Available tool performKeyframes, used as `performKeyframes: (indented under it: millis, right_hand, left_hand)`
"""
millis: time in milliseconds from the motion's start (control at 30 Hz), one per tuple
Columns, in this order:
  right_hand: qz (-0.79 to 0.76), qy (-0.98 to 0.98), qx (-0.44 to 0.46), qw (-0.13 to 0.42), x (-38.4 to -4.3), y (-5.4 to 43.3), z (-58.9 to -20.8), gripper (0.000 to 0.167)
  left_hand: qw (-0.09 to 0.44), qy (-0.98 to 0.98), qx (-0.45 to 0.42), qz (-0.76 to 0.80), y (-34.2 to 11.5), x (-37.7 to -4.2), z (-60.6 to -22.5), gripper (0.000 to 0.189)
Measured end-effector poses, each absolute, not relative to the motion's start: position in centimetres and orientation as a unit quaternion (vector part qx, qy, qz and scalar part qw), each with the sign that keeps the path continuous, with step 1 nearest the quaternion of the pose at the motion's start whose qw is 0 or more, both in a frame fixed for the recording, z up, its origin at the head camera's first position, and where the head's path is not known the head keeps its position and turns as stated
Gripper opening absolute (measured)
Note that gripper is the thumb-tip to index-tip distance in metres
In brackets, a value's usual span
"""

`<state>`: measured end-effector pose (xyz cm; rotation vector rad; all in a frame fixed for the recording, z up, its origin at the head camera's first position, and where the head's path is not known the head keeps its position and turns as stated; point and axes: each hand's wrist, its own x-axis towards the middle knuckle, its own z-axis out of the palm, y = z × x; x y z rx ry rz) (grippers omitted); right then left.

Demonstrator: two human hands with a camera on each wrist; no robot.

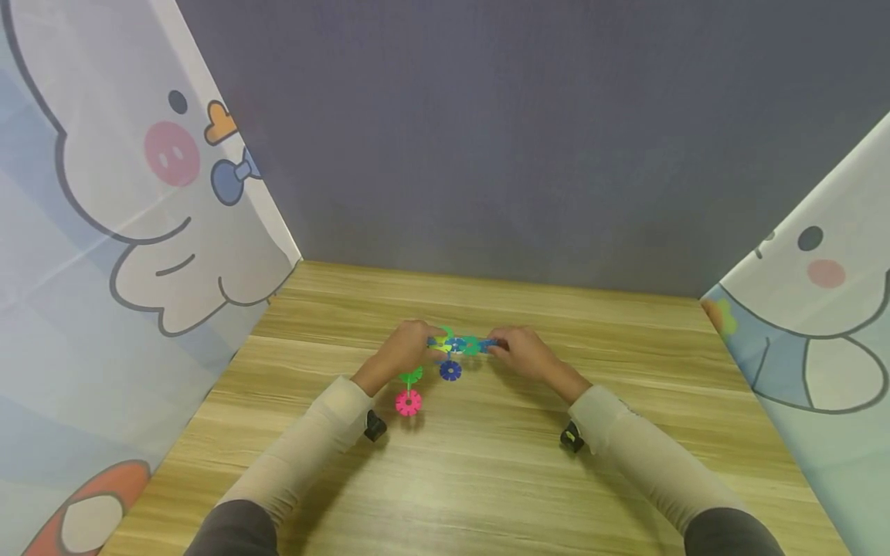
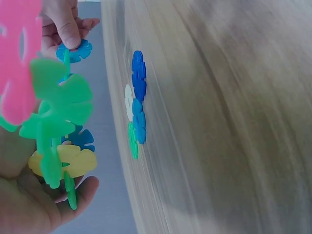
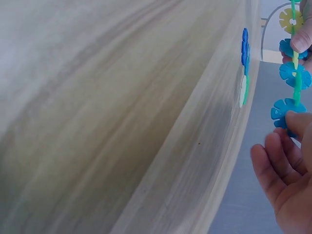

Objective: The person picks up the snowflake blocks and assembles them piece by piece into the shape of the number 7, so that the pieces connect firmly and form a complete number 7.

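Note:
A chain of slotted plastic flower-shaped discs (image 1: 470, 345) hangs between my two hands, raised above the wooden table. My left hand (image 1: 406, 347) grips the chain's left part, near a yellow disc (image 2: 78, 161) and some green ones. From that side a green disc and a pink disc (image 1: 408, 402) stick out toward me. With thumb and fingers, my right hand (image 1: 524, 351) pinches the blue disc (image 3: 280, 109) at the chain's right end. Its other fingers are loosely bent, as the right wrist view shows. The left palm is partly covered by discs in the left wrist view.
Loose discs lie on the table (image 1: 487, 479) beneath the chain: a dark blue one (image 2: 139, 83), a lighter blue one (image 2: 139, 124), a white one (image 2: 128, 102) and a green one (image 2: 132, 141). A grey panel (image 1: 487, 154) stands behind, with printed cloth (image 1: 56, 324) at the sides.

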<state>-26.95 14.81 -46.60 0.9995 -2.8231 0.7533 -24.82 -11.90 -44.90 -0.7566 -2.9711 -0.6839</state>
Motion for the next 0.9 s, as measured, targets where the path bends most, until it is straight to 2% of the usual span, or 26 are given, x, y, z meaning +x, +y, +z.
performKeyframes:
  millis: [600, 767, 900]
  right_hand:
    - [0.184, -0.897, 0.388, 0.109, -26.5, 14.4, -46.2, 0.006]
    - [0.163, -0.898, 0.396, 0.105, -26.4, 13.9, -46.3, 0.009]
    - [0.200, -0.903, 0.369, 0.095, -26.6, 13.8, -46.5, 0.010]
  left_hand:
    - [-0.008, -0.942, -0.248, -0.227, -11.4, -24.3, -44.6, 0.048]
    - [-0.007, -0.948, -0.243, -0.207, -11.2, -24.5, -44.4, 0.051]
    - [-0.016, -0.948, -0.233, -0.217, -11.3, -24.7, -44.2, 0.051]
